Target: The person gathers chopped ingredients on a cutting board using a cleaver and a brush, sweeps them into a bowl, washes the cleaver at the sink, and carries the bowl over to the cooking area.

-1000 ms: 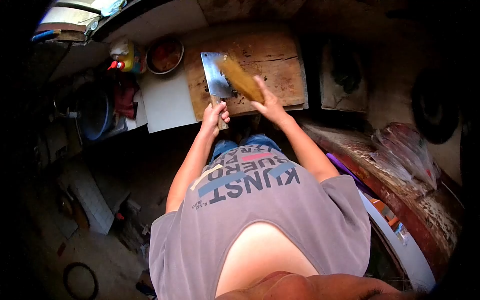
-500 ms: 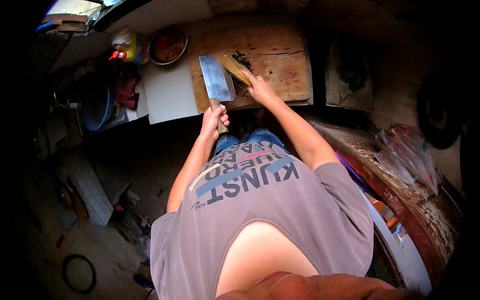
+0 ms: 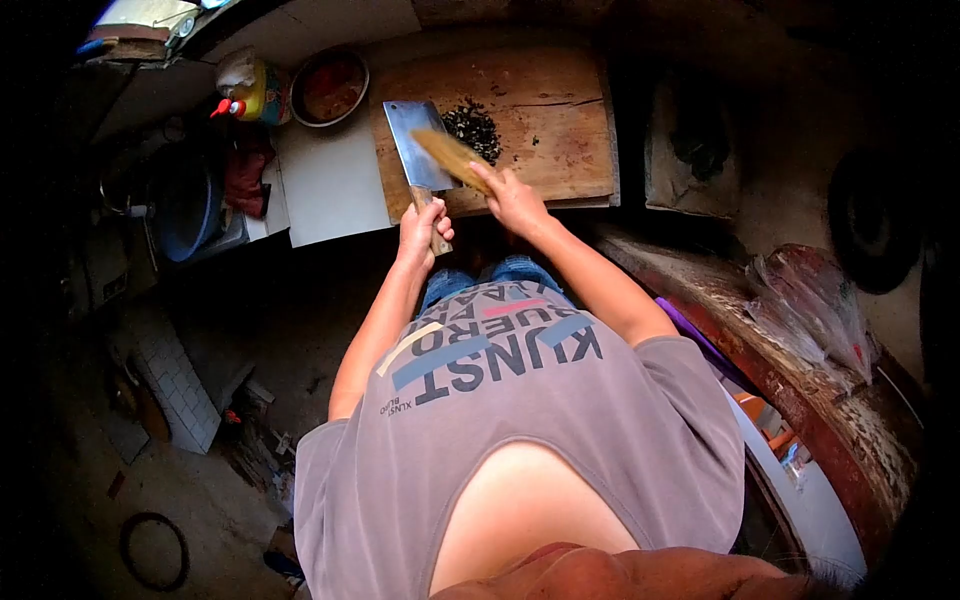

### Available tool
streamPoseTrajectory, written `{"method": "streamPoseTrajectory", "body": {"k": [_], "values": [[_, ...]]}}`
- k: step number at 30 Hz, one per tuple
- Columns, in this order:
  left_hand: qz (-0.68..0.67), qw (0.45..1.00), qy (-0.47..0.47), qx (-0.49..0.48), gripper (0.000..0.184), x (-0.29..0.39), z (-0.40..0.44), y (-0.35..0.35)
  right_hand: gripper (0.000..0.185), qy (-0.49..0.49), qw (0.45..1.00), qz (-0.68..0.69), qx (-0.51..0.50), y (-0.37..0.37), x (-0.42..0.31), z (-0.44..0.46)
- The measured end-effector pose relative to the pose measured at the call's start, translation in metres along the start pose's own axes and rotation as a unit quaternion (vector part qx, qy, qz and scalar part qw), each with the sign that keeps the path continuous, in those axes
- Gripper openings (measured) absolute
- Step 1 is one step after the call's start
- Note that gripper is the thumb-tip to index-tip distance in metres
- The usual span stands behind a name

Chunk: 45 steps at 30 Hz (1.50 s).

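Note:
My left hand (image 3: pixel 425 229) is wrapped round the wooden handle of a cleaver (image 3: pixel 413 140), whose broad blade lies over the left part of a wooden board (image 3: pixel 560 150). In my right hand (image 3: pixel 513 199) is a yellowish-brown brush (image 3: pixel 452 158), blurred at its far end, which overlaps the blade. A pile of dark chopped bits (image 3: pixel 473 128) lies on the board just right of the blade and beyond the brush. A few loose crumbs are scattered farther right.
A metal bowl with reddish contents (image 3: pixel 330 88) and a yellow bottle with a red top (image 3: pixel 268 98) stand at the back left. A blue-rimmed basin (image 3: pixel 190 215) and a dark red cloth (image 3: pixel 250 180) are left of a white panel (image 3: pixel 333 185).
The brush has moved left from over the dark bits onto the cleaver's blade, so more of the pile shows. My left hand and the cleaver have shifted slightly left.

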<state>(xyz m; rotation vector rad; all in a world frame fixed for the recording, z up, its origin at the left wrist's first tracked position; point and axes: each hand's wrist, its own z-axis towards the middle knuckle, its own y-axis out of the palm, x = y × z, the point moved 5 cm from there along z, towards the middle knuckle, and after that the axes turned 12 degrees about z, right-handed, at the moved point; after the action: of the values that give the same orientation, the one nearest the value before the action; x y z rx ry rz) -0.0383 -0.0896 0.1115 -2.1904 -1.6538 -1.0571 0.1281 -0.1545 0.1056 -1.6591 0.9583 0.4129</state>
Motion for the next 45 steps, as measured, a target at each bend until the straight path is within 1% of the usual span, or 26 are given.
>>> {"method": "streamPoseTrajectory", "body": {"k": [4, 6, 7, 8, 9, 10, 11, 12, 14, 16, 17, 19, 21, 25, 27, 30, 32, 34, 35, 38, 39, 40, 42, 43, 44, 45], "values": [[0.061, 0.998, 0.003, 0.005, 0.014, -0.001, 0.0, -0.009, 0.07, 0.047, 0.996, 0.049, 0.052, -0.01, 0.039, 0.007], [0.267, 0.962, 0.035, 0.047, 0.018, 0.006, -0.002, -0.02, 0.072, 0.038, 0.989, 0.121, 0.081, -0.027, 0.05, 0.003], [0.413, 0.907, 0.011, 0.081, 0.026, 0.012, 0.0, -0.03, 0.072, 0.028, 0.985, 0.124, 0.114, -0.031, 0.061, 0.003], [0.41, 0.908, 0.009, 0.086, 0.026, 0.011, 0.0, -0.035, 0.075, -0.004, 0.978, 0.136, 0.159, -0.043, 0.059, -0.002], [0.562, 0.794, 0.169, 0.157, 0.027, 0.026, -0.004, -0.035, 0.075, -0.021, 0.973, 0.136, 0.183, -0.052, 0.058, -0.004], [0.678, 0.627, 0.315, 0.217, 0.029, 0.035, -0.013, -0.03, 0.076, -0.037, 0.968, 0.137, 0.207, -0.058, 0.055, -0.006], [0.695, 0.651, 0.245, 0.18, 0.036, 0.043, -0.02, -0.025, 0.076, -0.079, 0.963, 0.118, 0.227, -0.069, 0.039, -0.01], [0.694, 0.652, 0.244, 0.183, 0.036, 0.05, -0.023, -0.025, 0.076, -0.081, 0.964, 0.118, 0.225, -0.075, 0.025, -0.013], [0.775, 0.554, 0.267, 0.143, 0.035, 0.053, -0.025, -0.018, 0.074, -0.069, 0.984, 0.098, 0.133, -0.071, -0.007, -0.016], [0.784, 0.538, 0.279, 0.134, 0.034, 0.049, -0.023, -0.018, 0.076, -0.099, 0.989, 0.086, 0.062, -0.046, -0.033, -0.018], [0.799, 0.515, 0.284, 0.128, 0.033, 0.045, -0.021, -0.02, 0.073, -0.08, 0.996, 0.044, 0.018, -0.042, -0.053, -0.019], [0.813, 0.492, 0.287, 0.121, 0.033, 0.041, -0.022, -0.02, 0.07, -0.126, 0.992, 0.016, 0.003, -0.019, -0.068, -0.018], [0.814, 0.435, 0.357, 0.148, 0.02, 0.044, -0.033, -0.017, 0.069, -0.141, 0.99, -0.003, -0.007, -0.002, -0.069, -0.017], [0.804, 0.456, 0.352, 0.146, 0.02, 0.051, -0.056, -0.023, 0.068, -0.106, 0.992, -0.057, 0.025, 0.011, -0.051, -0.006], [0.81, 0.481, 0.308, 0.132, 0.036, 0.05, -0.066, -0.031, 0.066, -0.079, 0.992, -0.094, 0.034, 0.009, -0.035, 0.0], [0.806, 0.487, 0.306, 0.14, 0.038, 0.049, -0.081, -0.042, 0.067, -0.031, 0.993, -0.111, 0.032, 0.006, -0.009, 0.01], [0.807, 0.481, 0.308, 0.149, 0.031, 0.048, -0.093, -0.048, 0.068, -0.013, 0.993, -0.116, 0.025, 0.002, 0.002, 0.013], [0.78, 0.525, 0.3, 0.159, 0.035, 0.048, -0.103, -0.06, 0.068, 0.004, 0.992, -0.122, 0.021, -0.003, 0.009, 0.015], [0.78, 0.526, 0.3, 0.16, 0.035, 0.048, -0.109, -0.065, 0.068, 0.02, 0.994, -0.102, 0.026, -0.005, 0.014, 0.015], [0.695, 0.654, 0.244, 0.173, 0.038, 0.05, -0.12, -0.086, 0.068, 0.026, 0.996, -0.069, 0.047, -0.003, 0.017, 0.01], [0.66, 0.682, 0.255, 0.186, 0.036, 0.049, -0.122, -0.092, 0.07, 0.004, 0.997, -0.056, 0.052, 0.0, 0.013, 0.006], [0.66, 0.683, 0.253, 0.184, 0.036, 0.046, -0.122, -0.098, 0.072, -0.017, 0.997, -0.043, 0.057, 0.002, 0.01, 0.002], [0.531, 0.79, 0.249, 0.177, 0.036, 0.038, -0.12, -0.114, 0.073, -0.058, 0.996, -0.069, 0.023, 0.021, 0.003, -0.006], [0.508, 0.785, 0.299, 0.19, 0.032, 0.031, -0.116, -0.121, 0.073, -0.061, 0.996, -0.07, -0.016, 0.035, 0.002, -0.01], [0.508, 0.786, 0.298, 0.189, 0.032, 0.028, -0.113, -0.123, 0.071, -0.093, 0.992, -0.079, -0.033, 0.046, -0.005, -0.013], [0.412, 0.871, 0.2, 0.181, 0.031, 0.018, -0.106, -0.132, 0.07, -0.133, 0.987, -0.086, -0.035, 0.058, -0.007, -0.013]]}}
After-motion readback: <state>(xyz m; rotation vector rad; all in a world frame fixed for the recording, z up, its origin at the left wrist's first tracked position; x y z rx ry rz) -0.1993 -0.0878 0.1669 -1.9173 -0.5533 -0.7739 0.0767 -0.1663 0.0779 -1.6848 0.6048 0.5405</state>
